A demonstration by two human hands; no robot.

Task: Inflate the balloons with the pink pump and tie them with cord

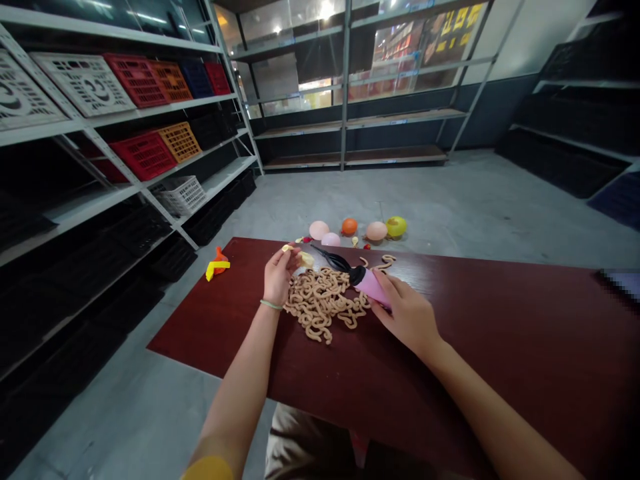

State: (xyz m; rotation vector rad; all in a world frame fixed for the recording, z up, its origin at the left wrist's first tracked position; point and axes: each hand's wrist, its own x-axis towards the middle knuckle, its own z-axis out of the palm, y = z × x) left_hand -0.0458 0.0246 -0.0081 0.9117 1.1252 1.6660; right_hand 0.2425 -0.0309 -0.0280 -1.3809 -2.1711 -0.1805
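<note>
Nearby, red plastic crates point(143, 157) sit on shelves point(125, 119) beyond the left hand point(280, 273).

Small balloons point(376, 231) on concrete floor point(425, 193) past dark red table point(500, 360); plastic crates point(136, 81) on metal shelving point(120, 113)

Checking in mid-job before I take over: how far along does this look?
Looks done: pink, orange and yellow-green round balloons lie on the floor. In hand: the left hand pinches a small yellow piece; the right hand grips a pink black-tipped bag. Left: a heap of tan noodle-like strands on the dark red table.
</note>
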